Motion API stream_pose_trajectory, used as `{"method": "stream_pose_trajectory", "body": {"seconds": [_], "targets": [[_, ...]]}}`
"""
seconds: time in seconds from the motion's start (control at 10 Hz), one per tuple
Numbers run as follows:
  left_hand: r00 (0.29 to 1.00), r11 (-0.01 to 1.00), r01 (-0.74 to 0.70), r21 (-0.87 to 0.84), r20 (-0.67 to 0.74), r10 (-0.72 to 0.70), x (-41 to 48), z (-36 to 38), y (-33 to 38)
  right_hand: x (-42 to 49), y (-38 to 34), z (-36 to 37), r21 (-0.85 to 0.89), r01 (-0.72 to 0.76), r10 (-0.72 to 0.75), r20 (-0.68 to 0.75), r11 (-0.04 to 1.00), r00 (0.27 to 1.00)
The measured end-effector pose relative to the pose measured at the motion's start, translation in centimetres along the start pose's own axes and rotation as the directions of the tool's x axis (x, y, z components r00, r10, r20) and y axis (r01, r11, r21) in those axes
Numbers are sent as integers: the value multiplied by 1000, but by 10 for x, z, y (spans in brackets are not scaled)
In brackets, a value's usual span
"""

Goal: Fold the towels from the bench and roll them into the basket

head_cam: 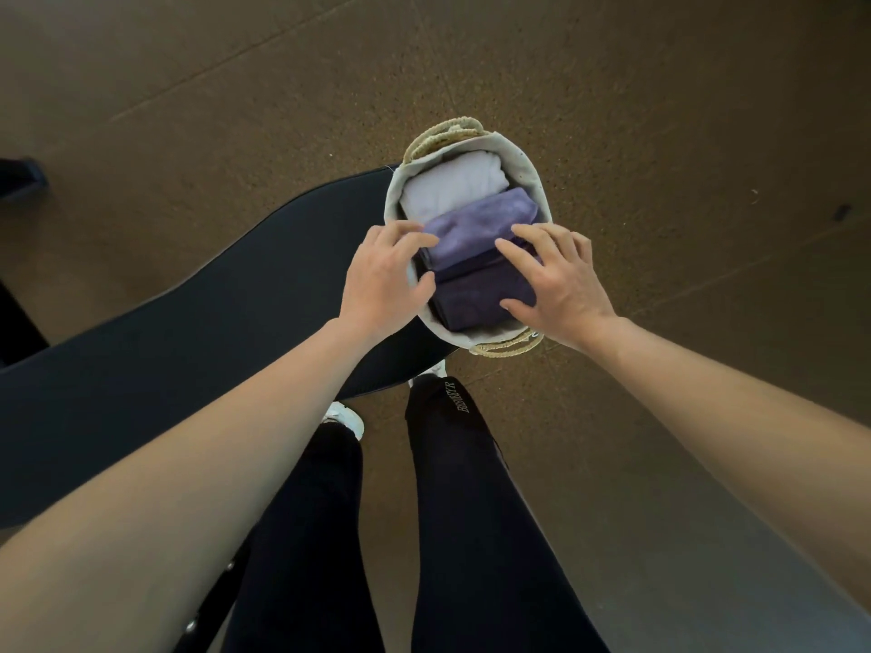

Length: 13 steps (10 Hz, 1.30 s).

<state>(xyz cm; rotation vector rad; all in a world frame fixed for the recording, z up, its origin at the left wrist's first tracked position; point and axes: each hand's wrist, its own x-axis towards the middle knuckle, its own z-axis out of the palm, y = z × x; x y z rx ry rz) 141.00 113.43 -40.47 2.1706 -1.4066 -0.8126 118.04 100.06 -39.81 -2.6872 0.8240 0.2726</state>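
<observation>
Now the left hand [386, 275] and the right hand [561, 280] have fingers spread, gripping nothing, pressing on the dark purple towel [476, 299] between them in the basket [532, 181], so it looks like the last tuck, and next they should lift off gently.

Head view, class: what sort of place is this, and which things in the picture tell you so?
Probably a gym or fitness studio: a long black padded bench, a speckled brown floor like rubber matting, and a lined basket of rolled towels at the bench's end.
</observation>
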Motion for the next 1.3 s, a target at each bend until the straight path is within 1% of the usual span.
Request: {"method": "stream_pose_trajectory", "body": {"seconds": [0.1,0.2,0.3,0.4,0.5,0.6,0.7,0.8,0.9,1.0,1.1,1.2,1.3], "targets": [[985,965,164,-203,80,-150,-16,-15,-5,-8,-6,-8,34,-47,48,-33,998,998],[958,926,283,-248,127,-259,-31,-31,-12,-12,-18,-17,76,-102,106,-60,992,993],[960,949,261,-175,155,-235,-31,-43,-12,-3,-29,-23,84,-133,138,-63,988,988],[955,981,177,-84,256,-151,-16,-41,1,14,-34,-23,41,-128,127,24,991,992],[930,996,32,80,362,-59,-2,-24,12,29,-33,-16,-10,-154,154,130,988,980],[890,954,-99,282,455,-42,-2,-2,14,33,-27,-8,-68,-175,186,233,982,954],[882,880,-186,438,468,-47,-15,16,12,31,-23,0,-110,-156,183,313,982,932],[883,818,-224,530,465,-60,-20,27,10,26,-23,5,-178,-90,150,361,980,920],[880,784,-240,573,469,-74,-13,29,13,24,-22,7,-212,-67,149,400,975,904],[882,791,-233,566,466,-74,-9,26,17,28,-23,2,-182,-98,165,402,978,901],[914,862,-173,477,403,-39,-13,22,14,30,-22,-2,-85,-150,169,296,985,940],[964,931,-87,354,267,-12,-19,20,9,30,-22,-8,29,-184,176,176,982,969],[990,966,-23,259,138,-14,-16,18,5,33,-21,-10,84,-204,201,44,975,979]]}}
